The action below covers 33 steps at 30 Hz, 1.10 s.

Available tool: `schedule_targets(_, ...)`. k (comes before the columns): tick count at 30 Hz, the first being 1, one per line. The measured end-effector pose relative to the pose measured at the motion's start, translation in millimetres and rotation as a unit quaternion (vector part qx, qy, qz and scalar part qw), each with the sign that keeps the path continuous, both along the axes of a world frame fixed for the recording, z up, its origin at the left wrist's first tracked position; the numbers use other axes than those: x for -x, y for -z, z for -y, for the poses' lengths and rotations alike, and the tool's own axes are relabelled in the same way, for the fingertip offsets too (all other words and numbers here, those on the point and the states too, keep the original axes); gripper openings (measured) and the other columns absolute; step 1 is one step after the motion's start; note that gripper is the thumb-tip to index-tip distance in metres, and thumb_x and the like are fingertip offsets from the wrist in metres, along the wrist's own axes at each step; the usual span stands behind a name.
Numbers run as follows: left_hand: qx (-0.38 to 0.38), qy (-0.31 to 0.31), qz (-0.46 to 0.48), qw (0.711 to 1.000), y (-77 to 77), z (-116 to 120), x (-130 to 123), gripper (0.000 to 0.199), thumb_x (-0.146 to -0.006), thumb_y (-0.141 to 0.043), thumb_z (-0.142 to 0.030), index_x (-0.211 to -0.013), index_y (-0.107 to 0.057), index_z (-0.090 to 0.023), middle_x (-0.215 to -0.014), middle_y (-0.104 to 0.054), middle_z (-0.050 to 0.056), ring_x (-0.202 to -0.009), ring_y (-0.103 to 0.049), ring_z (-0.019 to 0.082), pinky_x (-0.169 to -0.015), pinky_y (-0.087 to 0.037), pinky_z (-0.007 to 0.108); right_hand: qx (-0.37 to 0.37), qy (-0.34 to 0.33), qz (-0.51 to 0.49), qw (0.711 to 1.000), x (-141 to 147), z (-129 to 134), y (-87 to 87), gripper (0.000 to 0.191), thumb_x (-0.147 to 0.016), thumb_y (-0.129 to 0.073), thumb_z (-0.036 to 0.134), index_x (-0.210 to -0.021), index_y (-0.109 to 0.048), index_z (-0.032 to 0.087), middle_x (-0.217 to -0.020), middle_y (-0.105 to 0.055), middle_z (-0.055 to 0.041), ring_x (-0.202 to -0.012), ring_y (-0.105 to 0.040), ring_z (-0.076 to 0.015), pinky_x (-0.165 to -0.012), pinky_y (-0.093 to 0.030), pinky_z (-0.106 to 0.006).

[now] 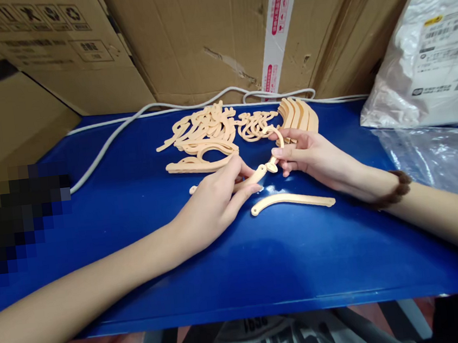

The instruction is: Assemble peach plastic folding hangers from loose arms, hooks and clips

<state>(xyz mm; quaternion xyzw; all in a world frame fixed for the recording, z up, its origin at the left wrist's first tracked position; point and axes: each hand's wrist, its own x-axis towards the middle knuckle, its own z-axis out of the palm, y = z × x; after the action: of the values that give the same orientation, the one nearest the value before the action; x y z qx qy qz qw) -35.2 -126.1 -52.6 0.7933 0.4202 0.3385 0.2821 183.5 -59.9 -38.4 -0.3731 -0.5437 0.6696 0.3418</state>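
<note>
My left hand (pixel 219 197) pinches a beige plastic hanger arm (pixel 260 175) between thumb and fingers, its holed end pointing right. Much of that arm is hidden behind the hand; its other end shows at the left. In my right hand (pixel 313 157) is a beige hanger hook (pixel 281 135), held by its curve with the round base downward. The base meets or nearly meets the arm's holed end; whether they are joined I cannot tell. Just below both hands, a loose hanger arm (pixel 291 200) lies on the blue table (pixel 208 283).
Behind my hands lie a pile of beige pieces (pixel 203 124), several small hooks (pixel 254 125) and a row of curved arms (pixel 302 113). A white cable (pixel 103 146) runs along the back, before cardboard boxes (pixel 207 37). A plastic-wrapped package (pixel 426 63) stands at right.
</note>
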Motion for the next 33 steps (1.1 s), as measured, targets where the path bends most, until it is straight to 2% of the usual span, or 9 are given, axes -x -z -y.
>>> schedule_targets(8, -0.007, 0.023, 0.007, 1.000, 0.7, 1.4, 0.0, 0.009, -0.099, -0.054, -0.027, -0.097, -0.051, -0.019, -0.095, -0.064, 0.000, -0.086, -0.064, 0.012, -0.076, -0.051, 0.024, 0.000, -0.022, -0.015, 1.000, -0.2, 1.0, 4.6, 0.049, -0.074, -0.083, 0.027, -0.113, -0.055, 0.015, -0.067, -0.067, 0.0040, -0.052, -0.056, -0.0054, -0.052, -0.048, -0.018)
schedule_targets(14, -0.058, 0.026, -0.051, 0.997, 2.4, 1.8, 0.0, 0.008, -0.100, -0.050, -0.025, -0.095, -0.050, -0.019, -0.096, -0.063, 0.002, -0.089, -0.062, 0.015, -0.078, -0.048, 0.028, -0.026, -0.010, 0.013, 1.000, 0.3, 1.7, 6.5, 0.048, -0.073, -0.083, 0.029, -0.109, -0.056, 0.015, -0.069, -0.068, 0.0025, -0.051, -0.051, -0.0053, -0.049, -0.043, -0.019)
schedule_targets(18, -0.051, 0.020, -0.089, 0.994, 3.3, 2.2, -0.6, 0.009, -0.101, -0.047, -0.026, -0.096, -0.050, -0.019, -0.097, -0.063, 0.003, -0.091, -0.061, 0.018, -0.078, -0.047, 0.031, -0.062, -0.010, 0.049, 0.997, 0.0, 1.0, 4.1, 0.047, -0.073, -0.083, 0.031, -0.109, -0.058, 0.014, -0.070, -0.069, 0.0008, -0.052, -0.052, -0.0063, -0.050, -0.042, -0.020)
schedule_targets(27, -0.031, 0.016, -0.106, 0.994, 2.4, 2.0, -3.2, 0.011, -0.101, -0.046, -0.027, -0.097, -0.051, -0.018, -0.095, -0.064, 0.003, -0.086, -0.061, 0.017, -0.075, -0.046, 0.031, -0.131, -0.002, 0.086, 0.988, 1.5, 1.2, -3.2, 0.050, -0.074, -0.082, 0.032, -0.113, -0.057, 0.013, -0.070, -0.071, -0.0009, -0.053, -0.053, -0.0091, -0.052, -0.042, -0.023)
schedule_targets(33, -0.015, 0.016, -0.131, 0.991, 2.0, 1.4, -4.1, 0.014, -0.102, -0.045, -0.028, -0.096, -0.052, -0.017, -0.095, -0.065, 0.004, -0.085, -0.061, 0.020, -0.074, -0.046, 0.033, -0.151, -0.007, 0.105, 0.983, 2.0, 3.5, -3.8, 0.050, -0.075, -0.080, 0.030, -0.114, -0.054, 0.013, -0.068, -0.068, 0.0014, -0.052, -0.052, -0.0092, -0.054, -0.044, -0.025)
